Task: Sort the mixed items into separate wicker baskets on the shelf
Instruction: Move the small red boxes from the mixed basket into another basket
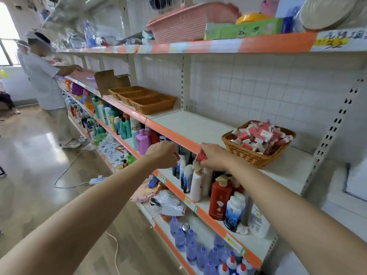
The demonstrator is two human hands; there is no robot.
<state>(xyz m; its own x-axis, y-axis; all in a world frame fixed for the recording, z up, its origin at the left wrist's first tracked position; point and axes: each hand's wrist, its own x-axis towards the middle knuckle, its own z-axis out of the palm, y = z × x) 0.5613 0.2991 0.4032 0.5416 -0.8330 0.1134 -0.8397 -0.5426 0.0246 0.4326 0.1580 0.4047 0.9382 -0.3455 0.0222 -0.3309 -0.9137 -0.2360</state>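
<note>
A wicker basket heaped with small red-and-white packets stands on the white shelf at the right. Three wicker baskets with nothing in them sit in a row farther left on the same shelf. My right hand holds a small red packet in front of the shelf's orange edge, left of the full basket. My left hand is beside it and grips another red packet, of which only a sliver shows.
Bottles of shampoo and lotion crowd the shelf below my hands, water bottles the one under that. A pink plastic basket and boxes sit on the top shelf. Another person stands at the shelf far left. A power strip and cable lie on the floor.
</note>
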